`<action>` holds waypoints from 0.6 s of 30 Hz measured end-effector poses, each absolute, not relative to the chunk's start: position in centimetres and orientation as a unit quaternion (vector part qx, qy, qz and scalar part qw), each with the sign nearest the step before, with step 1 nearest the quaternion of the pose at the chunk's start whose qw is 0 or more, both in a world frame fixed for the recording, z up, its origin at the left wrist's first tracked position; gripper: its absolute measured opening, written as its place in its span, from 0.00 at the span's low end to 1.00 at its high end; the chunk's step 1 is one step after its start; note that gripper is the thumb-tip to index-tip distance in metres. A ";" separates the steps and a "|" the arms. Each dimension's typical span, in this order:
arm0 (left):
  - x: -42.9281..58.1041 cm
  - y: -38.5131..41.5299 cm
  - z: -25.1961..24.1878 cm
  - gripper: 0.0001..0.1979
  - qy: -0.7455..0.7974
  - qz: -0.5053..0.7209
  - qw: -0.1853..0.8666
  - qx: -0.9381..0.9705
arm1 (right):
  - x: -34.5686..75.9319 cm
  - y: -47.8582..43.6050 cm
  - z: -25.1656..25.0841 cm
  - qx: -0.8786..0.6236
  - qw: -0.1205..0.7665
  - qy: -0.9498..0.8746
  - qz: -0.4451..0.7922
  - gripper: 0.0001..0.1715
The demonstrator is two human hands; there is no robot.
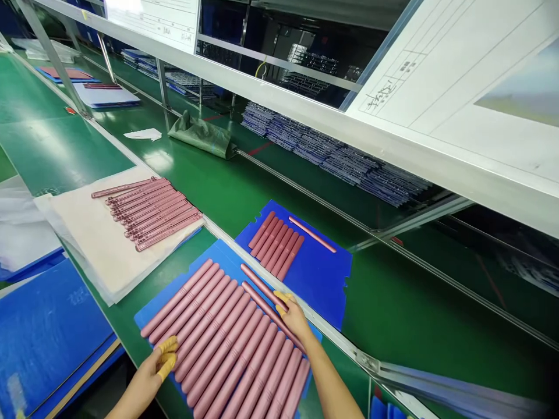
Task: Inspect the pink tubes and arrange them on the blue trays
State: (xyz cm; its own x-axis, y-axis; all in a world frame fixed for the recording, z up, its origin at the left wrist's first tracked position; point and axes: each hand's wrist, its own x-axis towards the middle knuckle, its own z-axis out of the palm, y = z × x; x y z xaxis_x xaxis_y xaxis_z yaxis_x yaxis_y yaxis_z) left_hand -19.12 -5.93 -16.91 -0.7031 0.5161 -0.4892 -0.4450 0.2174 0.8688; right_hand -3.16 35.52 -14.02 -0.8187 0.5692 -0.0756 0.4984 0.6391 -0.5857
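Note:
Many pink, rounded metallic sticks (218,337) lie side by side on a blue board (152,308) on the green bench; fine rings mark their middles. Two more sticks lie crosswise along the board's far edge. My right hand (293,317), with yellow covers on its fingertips, pinches the near end of the outer pink stick (261,283). The other crosswise stick (268,311) passes beside that hand. At the row's left side, my left hand (159,366) has its yellow-covered thumb and finger apart, close to the ends of the sticks.
Beyond the metal rail, a darker blue board (318,279) carries several pink sticks (277,244). To the left, slotted pink pieces (148,209) lie on cream sheets (96,256). A metal shelf frame (279,87) with papers crosses above. Blue boards (52,331) are stacked lower left.

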 end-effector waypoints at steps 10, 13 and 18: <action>-23.4 -6.4 -15.0 0.23 0.777 0.557 0.262 0.129 | -11.4 32.6 -13.6 -0.311 0.112 -0.913 0.239 0.20; -27.7 -6.3 -15.7 0.24 0.828 0.503 0.199 0.150 | -8.2 31.4 -13.1 -0.389 0.150 -0.885 0.208 0.22; -34.7 -5.2 -19.0 0.32 0.876 0.376 0.227 0.199 | 3.8 26.8 -13.5 -0.617 0.179 -0.750 0.157 0.31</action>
State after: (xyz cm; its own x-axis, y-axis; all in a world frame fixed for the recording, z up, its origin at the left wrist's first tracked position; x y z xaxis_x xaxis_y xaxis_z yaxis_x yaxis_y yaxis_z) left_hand -34.70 -5.19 -19.02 -0.8179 0.5192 -0.2481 0.1775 0.6378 0.7495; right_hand 3.78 26.76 -13.51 -0.1737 0.9820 0.0745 0.8691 0.1884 -0.4573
